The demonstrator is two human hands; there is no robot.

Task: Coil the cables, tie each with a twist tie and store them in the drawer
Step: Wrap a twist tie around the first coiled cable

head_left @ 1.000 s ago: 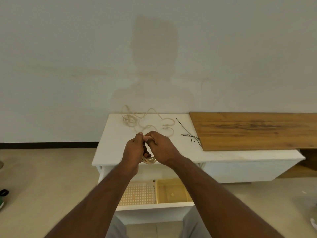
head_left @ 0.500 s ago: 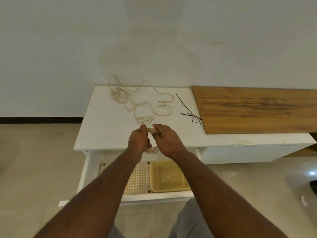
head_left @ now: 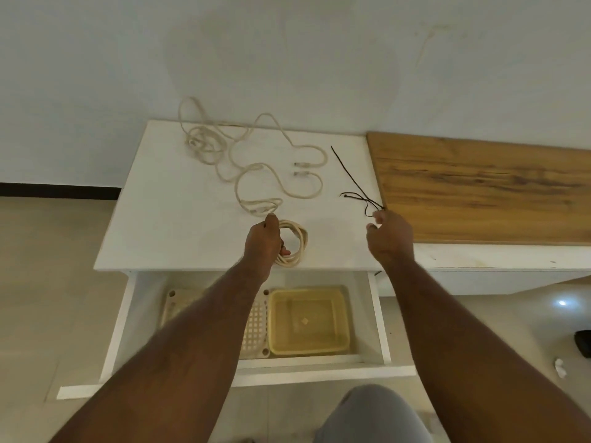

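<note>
Cables first: one cream cable is already wound into a small coil (head_left: 292,243) and it sits on the white cabinet top (head_left: 166,225) near the front edge, roughly the middle of the view. The left hand (head_left: 263,243) grips the coil's left side, fingers curled round the loops, holding it against the top.

The rest of the loose cream cable (head_left: 256,167) sprawls toward 12 o'clock from the coil, looping back toward the wall at about 11, with a couple of plug ends (head_left: 300,169) lying side by side just past the middle of the top.

The black twist ties (head_left: 358,187) lie at about 2 o'clock from the coil, a thin bunch running diagonally, their near ends right by the edge of the wooden board (head_left: 479,190) that covers the right part of the unit. The right hand (head_left: 388,238) is at those near ends, thumb and fingertips pinched together at the tip of a tie. Looks like it has one pinched, but honestly the tie is so thin I can't tell for sure.

At 6 o'clock from the coil the drawer (head_left: 377,314) is pulled open. Inside, a yellowish plastic tub (head_left: 308,319) sits on the right, touching a cream perforated basket (head_left: 256,327) on the left, partly hidden by the left forearm.

Off at 4 o'clock on the tile floor (head_left: 48,282) there's a dark thing, cut off by the frame.
</note>
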